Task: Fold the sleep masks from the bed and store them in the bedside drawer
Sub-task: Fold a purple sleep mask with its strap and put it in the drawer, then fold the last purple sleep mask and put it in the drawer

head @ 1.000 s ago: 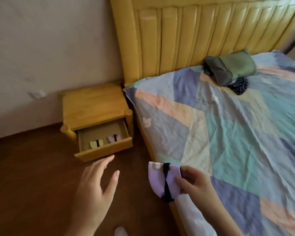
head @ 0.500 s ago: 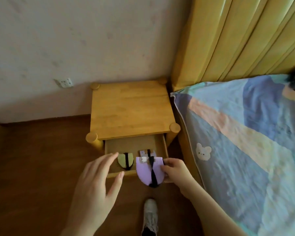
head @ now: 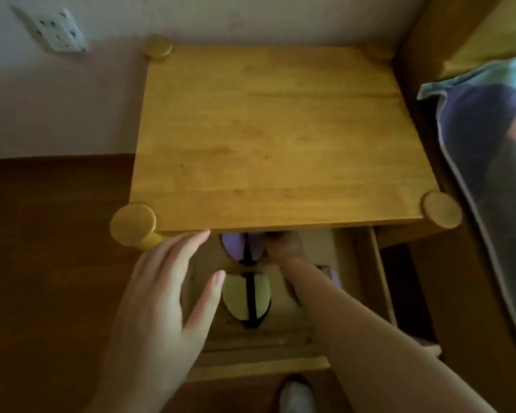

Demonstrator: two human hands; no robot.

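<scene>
Your right hand [head: 283, 244] reaches deep into the open drawer [head: 251, 365] under the nightstand top [head: 280, 138], fingers curled against the folded purple sleep mask [head: 236, 244] at the drawer's back, though you cannot tell whether they pinch it. Your left hand [head: 161, 293] hovers flat and spread over the drawer's left side, holding nothing. Three masks show in the drawer: this purple one, a yellow-green mask [head: 239, 296] nearer the drawer front with a black strap down its middle, and a third mask [head: 329, 275] mostly hidden by your forearm.

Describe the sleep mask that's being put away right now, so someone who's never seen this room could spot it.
Start at the wooden nightstand beside the bed and look into its open drawer. At the back, half under the tabletop, the right hand holds a folded purple mask. The mask nearer the front is yellow-green.
</scene>
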